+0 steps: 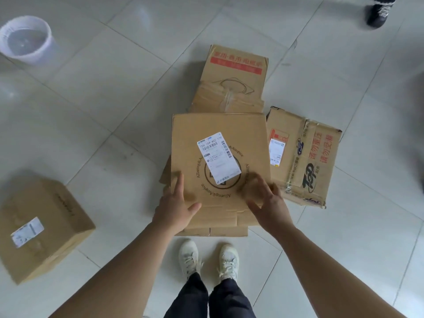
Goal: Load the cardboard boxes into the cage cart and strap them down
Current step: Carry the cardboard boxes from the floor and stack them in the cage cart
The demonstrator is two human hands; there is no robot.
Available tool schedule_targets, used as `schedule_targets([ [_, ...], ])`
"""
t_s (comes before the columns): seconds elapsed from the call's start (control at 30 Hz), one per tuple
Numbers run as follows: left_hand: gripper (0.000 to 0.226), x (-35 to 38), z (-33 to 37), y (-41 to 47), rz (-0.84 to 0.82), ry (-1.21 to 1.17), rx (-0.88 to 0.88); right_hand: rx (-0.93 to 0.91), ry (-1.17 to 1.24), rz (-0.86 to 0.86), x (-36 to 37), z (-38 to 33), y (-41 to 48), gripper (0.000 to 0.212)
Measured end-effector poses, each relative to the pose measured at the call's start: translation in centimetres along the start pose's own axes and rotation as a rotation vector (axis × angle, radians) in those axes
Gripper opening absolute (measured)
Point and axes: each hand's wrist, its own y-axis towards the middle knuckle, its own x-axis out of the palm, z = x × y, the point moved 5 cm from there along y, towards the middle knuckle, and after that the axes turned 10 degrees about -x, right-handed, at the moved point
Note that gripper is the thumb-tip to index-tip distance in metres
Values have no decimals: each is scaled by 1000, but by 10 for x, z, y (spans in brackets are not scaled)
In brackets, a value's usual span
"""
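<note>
Four cardboard boxes on the floor, all brown corrugated board. Three are flattened and clustered in front of you; one stands assembled off to the near left.

Flattened box with the circular logo (220, 157): nearest of the cluster, rectangular, smooth face, black ring of lettering, one white shipping label stuck askew over it. Its near flaps are creased and layered.

Your left hand (176, 207) lies on the box's near-left edge, fingers spread flat on the face, thumb out to the right; grip open, nothing clasped. Your right hand (268, 203) is at the near-right edge, fingers splayed and blurred, palm down; grip open too, whether it touches the board cannot be told.

Flattened box with the red band (234, 76): farther off, partly under the logo box's far edge, red printed strip, line drawing, wrinkled tape across the middle.

Flattened box with red characters (302, 154): just right of the logo box, crumpled, torn tape along a seam, one small white label.

Assembled box (43, 226): near left, well apart, cuboid, taped shut, one white label on top.

White lined bin (26, 40): one, round, far left.

Floor (103, 111): glossy pale square tiles. Your two white lace-up shoes (208, 260) stand just near of the cluster. One dark shoe (378, 14) of another person, far right.
</note>
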Motion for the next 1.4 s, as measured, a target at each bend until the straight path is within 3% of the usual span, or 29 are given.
schedule_targets([
  [0.23, 108, 3, -9, 8, 83, -129, 39, 107, 156, 141, 12, -7, 6, 81],
  [0.63, 98, -74, -40, -68, 161, -249, -86, -35, 8, 174, -34, -92, -34, 73],
  [1.0, 97, -130, -90, -208, 456, -577, -266, -490, -108, 90, -93, -217, -93, 71],
  [1.4, 95, -79, -182, -412, 870, -1047, -684, -1057, -224, -166, -60, -338, -225, 74],
])
